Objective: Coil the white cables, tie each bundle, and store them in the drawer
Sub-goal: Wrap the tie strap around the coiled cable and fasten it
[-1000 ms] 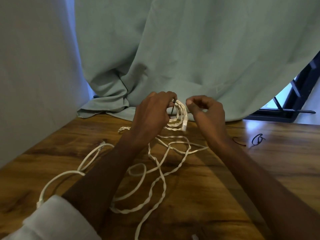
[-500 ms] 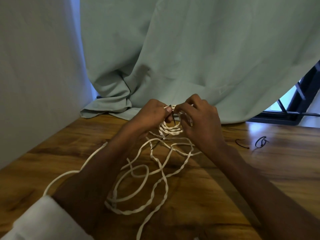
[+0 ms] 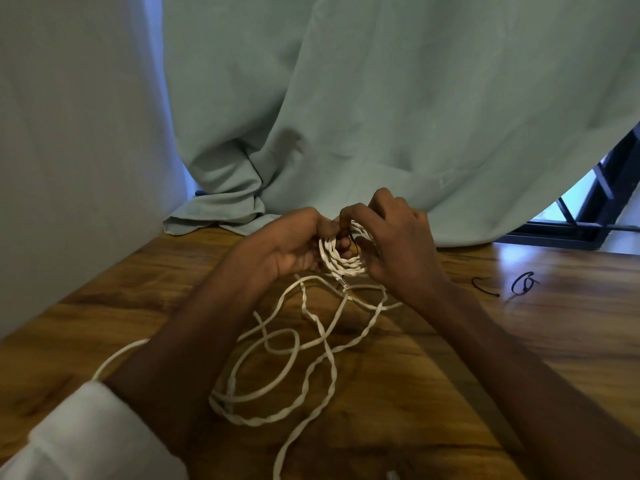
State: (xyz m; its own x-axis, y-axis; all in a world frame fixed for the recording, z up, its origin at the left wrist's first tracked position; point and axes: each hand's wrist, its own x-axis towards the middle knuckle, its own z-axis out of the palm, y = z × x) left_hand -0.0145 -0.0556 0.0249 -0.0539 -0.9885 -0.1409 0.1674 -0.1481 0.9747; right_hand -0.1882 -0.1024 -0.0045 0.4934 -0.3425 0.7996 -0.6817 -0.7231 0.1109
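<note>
One small coil of white twisted cable [image 3: 341,259], held up just above the wooden table [image 3: 519,358] at centre frame, its loops gathered between two hands. Left hand [image 3: 294,244]: fingers curled round the coil's left side, gripping it. Right hand [image 3: 398,247]: fingertips pinching at the top of the coil, where one thin black tie [image 3: 353,242] crosses the loops; how far it is fastened cannot be told. Loose white cable [image 3: 298,368]: several uncoiled loops sprawled on the table at 6 o'clock from the coil, between the forearms; whether one cable or more cannot be told, with one strand running off the near edge. Two black ties: one open curve [image 3: 483,285] and one curled [image 3: 523,283], lying at 3 o'clock, well apart from the hands. One white sleeve [image 3: 86,434] at 7 o'clock. One pale green curtain [image 3: 381,116] draped onto the table's far edge at 12 o'clock. Bare tabletop lies to the right of the right forearm.
</note>
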